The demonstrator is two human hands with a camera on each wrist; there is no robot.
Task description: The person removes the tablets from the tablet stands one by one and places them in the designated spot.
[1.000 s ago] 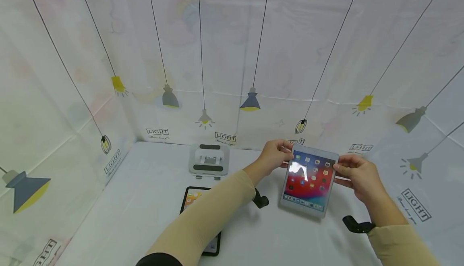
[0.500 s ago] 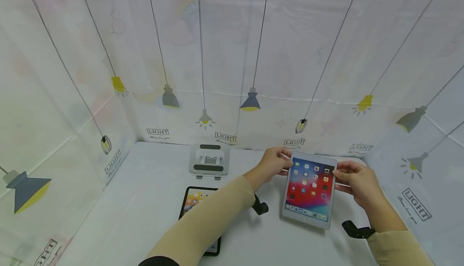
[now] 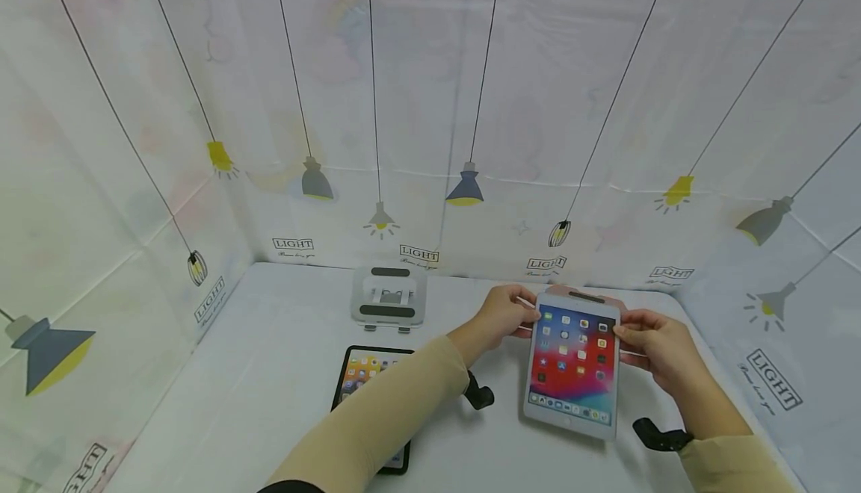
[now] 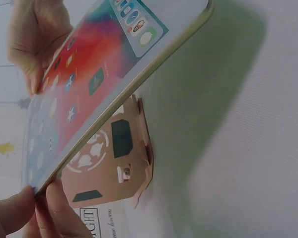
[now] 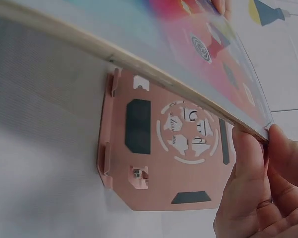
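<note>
A white-framed tablet [image 3: 572, 362] with a lit red and blue screen is held tilted above the table by both hands. My left hand [image 3: 501, 317] pinches its upper left edge between thumb and fingers. At the upper right edge, my right hand [image 3: 662, 343] pinches it the same way. Behind the tablet stands a rose-gold tablet stand [image 5: 164, 144] with dark pads, cut-out patterns and small lips along its bottom; in the head view only its top [image 3: 585, 296] shows. A gap separates tablet and stand in both wrist views.
Left of the hands, a grey stand [image 3: 388, 297] with dark pads is at the back of the white table [image 3: 255, 373]. In front of it lies a black-framed tablet [image 3: 363, 370], partly covered by the left sleeve [image 3: 377, 411]. A lamp-printed curtain [image 3: 417, 104] lines the back and sides.
Both hands have brought the white tablet lower and nearer to the person. The top of the rose-gold stand now shows behind it. The grey stand and black-framed tablet have stayed put.
</note>
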